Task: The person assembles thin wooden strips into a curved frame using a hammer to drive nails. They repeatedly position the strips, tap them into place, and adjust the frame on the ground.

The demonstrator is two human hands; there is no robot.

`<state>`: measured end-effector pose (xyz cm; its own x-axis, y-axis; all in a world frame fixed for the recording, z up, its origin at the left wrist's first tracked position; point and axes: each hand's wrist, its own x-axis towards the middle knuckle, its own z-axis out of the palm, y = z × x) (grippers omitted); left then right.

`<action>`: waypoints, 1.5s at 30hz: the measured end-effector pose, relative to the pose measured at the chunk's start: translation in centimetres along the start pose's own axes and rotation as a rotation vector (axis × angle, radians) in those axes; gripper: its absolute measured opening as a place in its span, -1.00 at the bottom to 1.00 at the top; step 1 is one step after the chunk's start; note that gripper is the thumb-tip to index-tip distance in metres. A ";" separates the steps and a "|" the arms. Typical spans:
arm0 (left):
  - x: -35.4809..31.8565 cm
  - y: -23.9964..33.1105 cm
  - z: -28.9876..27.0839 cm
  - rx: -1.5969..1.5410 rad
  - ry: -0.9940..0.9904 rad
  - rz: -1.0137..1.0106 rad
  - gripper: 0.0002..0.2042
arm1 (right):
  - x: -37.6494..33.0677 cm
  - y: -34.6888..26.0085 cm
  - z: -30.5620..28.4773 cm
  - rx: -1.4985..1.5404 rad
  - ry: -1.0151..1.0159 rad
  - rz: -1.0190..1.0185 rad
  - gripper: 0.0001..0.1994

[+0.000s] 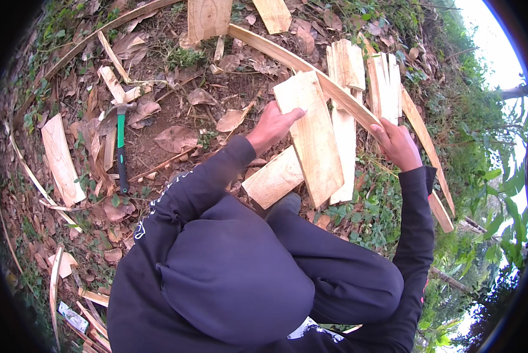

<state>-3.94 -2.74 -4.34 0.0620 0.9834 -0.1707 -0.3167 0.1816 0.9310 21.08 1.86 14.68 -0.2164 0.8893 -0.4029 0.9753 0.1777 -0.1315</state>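
Observation:
My left hand (273, 125) is closed on the edge of a short, wide wooden board (316, 144), its thumb lying on the upper face. A long, narrow wooden strip (284, 57) slants across the far end of that board. Its near right end is gripped in my right hand (399, 146), fingers wrapped round it. Beneath the board, another pale wooden piece (271, 179) lies on the ground by my shoe. A longer pale plank (344, 150) shows just to the right of the held board, partly covered.
More split boards (384, 85) lie beyond my right hand, and a wide board (208, 17) is at the far side. On the left, a hammer (121, 147) with a green and black handle rests among dry leaves. Scrap wood (93, 317) lies lower left; green plants border the right.

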 end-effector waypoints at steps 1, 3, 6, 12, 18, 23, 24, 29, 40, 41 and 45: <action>-0.1 -0.2 0.2 0.109 -0.004 -0.014 -0.63 | 0.0 0.1 0.1 0.001 -0.017 0.014 -0.55; -0.5 -0.5 0.9 0.339 0.040 0.034 -0.65 | 0.1 0.6 0.2 0.005 -0.047 0.046 -0.54; -1.8 -0.1 0.5 -0.145 0.036 -0.051 -0.64 | -0.2 1.4 1.6 0.017 -0.007 -0.002 -0.54; -2.0 -0.3 0.4 -0.163 0.072 -0.150 -0.63 | 0.8 2.1 2.6 -0.033 0.045 -0.130 -0.54; -3.7 -0.3 -0.5 -0.305 0.082 -0.234 -0.68 | 1.0 2.3 3.7 -0.012 -0.016 -0.146 -0.53; -4.5 0.3 0.6 -0.075 0.155 -0.222 -0.67 | 1.7 2.6 4.7 -0.032 0.004 -0.164 -0.53; -4.7 0.3 0.4 -0.209 0.155 -0.241 -0.67 | 1.8 2.5 5.3 -0.032 0.012 -0.182 -0.53; -5.6 -1.2 -0.3 -0.182 0.147 -0.276 -0.66 | 1.5 2.1 6.3 -0.020 -0.050 -0.168 -0.50; -6.3 -0.5 0.5 -0.414 0.197 -0.312 -0.67 | 0.1 2.2 9.0 0.058 0.017 -0.190 -0.50; -6.6 -0.5 0.9 -0.486 0.199 -0.327 -0.67 | 0.3 2.6 9.5 0.074 0.031 -0.168 -0.48; -7.3 -1.8 -1.0 -0.056 0.161 -0.212 -0.67 | 1.1 1.8 8.4 0.131 -0.134 -0.139 -0.47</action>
<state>-4.73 -10.24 -5.08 -0.0172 0.9103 -0.4135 -0.3651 0.3793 0.8502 22.22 -0.35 6.35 -0.3611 0.7943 -0.4886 0.9233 0.2309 -0.3070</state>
